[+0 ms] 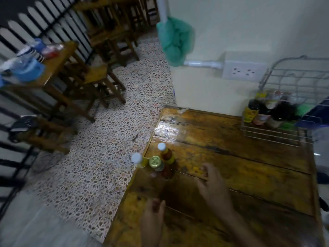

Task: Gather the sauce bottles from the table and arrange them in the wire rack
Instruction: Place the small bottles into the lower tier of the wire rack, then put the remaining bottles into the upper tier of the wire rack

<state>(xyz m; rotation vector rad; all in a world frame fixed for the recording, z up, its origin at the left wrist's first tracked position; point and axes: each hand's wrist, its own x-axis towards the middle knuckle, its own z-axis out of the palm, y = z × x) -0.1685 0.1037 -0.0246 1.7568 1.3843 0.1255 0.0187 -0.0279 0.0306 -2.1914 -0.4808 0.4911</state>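
Bottles (pixel 158 162): three clustered at tabletop (pixel 249 166) left edge, well apart from rack (pixel 277 132). Right hand (pixel 213 186) near cluster, grip spread, empty. Left hand (pixel 153 218) open, empty. Risk: careless reach knocks edge bottles to floor (pixel 115 139).

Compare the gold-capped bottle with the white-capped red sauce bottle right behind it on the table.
The gold-capped bottle has a wide, flat metal lid; the red sauce bottle has a narrow, rounded white cap. The gold-capped bottle is shorter, while the red sauce bottle stands taller. The gold-capped bottle sits nearer the person; the red sauce bottle is farther back. Both stand upright, clustered at the table's left edge, outside the rack, untouched by either hand.
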